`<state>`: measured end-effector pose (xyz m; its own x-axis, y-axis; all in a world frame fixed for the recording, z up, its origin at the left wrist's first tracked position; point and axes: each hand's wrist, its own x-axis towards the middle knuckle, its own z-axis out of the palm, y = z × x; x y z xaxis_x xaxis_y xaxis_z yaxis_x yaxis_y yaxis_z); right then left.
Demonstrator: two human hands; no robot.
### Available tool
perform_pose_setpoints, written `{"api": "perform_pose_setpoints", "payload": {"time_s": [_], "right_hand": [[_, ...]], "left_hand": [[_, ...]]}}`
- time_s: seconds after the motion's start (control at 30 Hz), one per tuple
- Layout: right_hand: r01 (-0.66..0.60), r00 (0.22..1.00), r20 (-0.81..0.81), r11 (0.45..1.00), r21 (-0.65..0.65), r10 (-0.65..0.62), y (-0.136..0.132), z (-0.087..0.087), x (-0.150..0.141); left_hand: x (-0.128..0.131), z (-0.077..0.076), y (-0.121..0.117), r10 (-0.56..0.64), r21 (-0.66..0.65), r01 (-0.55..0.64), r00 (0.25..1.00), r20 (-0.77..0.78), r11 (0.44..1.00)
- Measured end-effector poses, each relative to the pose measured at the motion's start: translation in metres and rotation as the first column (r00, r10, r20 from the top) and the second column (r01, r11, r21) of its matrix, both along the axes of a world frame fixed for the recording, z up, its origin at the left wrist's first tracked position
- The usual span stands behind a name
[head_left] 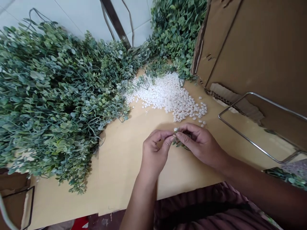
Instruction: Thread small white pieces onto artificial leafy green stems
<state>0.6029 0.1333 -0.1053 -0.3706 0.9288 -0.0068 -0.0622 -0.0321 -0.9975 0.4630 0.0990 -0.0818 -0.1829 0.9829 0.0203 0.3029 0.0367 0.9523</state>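
My left hand (157,145) and my right hand (198,140) meet over the tan tabletop, fingertips pinched close together. Between them is a small sprig of artificial greenery (178,144), partly hidden by the fingers. A small white piece (176,129) shows at its top, between the fingertips. The right hand is closed on the sprig. The left thumb and forefinger pinch at its near end; what exactly they grip is too small to make out. Just beyond the hands lies a spread heap of small white pieces (165,92).
A big mass of artificial greenery (59,86) covers the left side, with another bunch (179,32) at the back. To the right stand a cardboard box (263,48) and a bent metal wire frame (254,145). A tiny white star-shaped piece (146,112) lies on the tan tabletop (120,166).
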Motion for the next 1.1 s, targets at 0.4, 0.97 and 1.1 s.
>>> {"api": "perform_pose_setpoints", "payload": {"time_s": [0.4, 0.97, 1.1], "right_hand": [[-0.05, 0.986, 0.163, 0.989, 0.142, 0.027, -0.004, 0.002, 0.003], [-0.063, 0.986, 0.16, 0.995, 0.073, 0.051, 0.002, 0.002, 0.003], [-0.129, 0.981, 0.144, 0.992, -0.012, 0.13, 0.002, 0.004, 0.003]], "left_hand": [[0.005, 0.007, 0.012, 0.129, -0.179, -0.087, 0.963, 0.238, 0.98], [-0.003, -0.028, 0.092, 0.031, -0.039, -0.072, 0.771, -0.636, 0.997], [-0.015, -0.029, 0.087, 0.045, -0.026, -0.067, 0.864, -0.501, 0.997]]}}
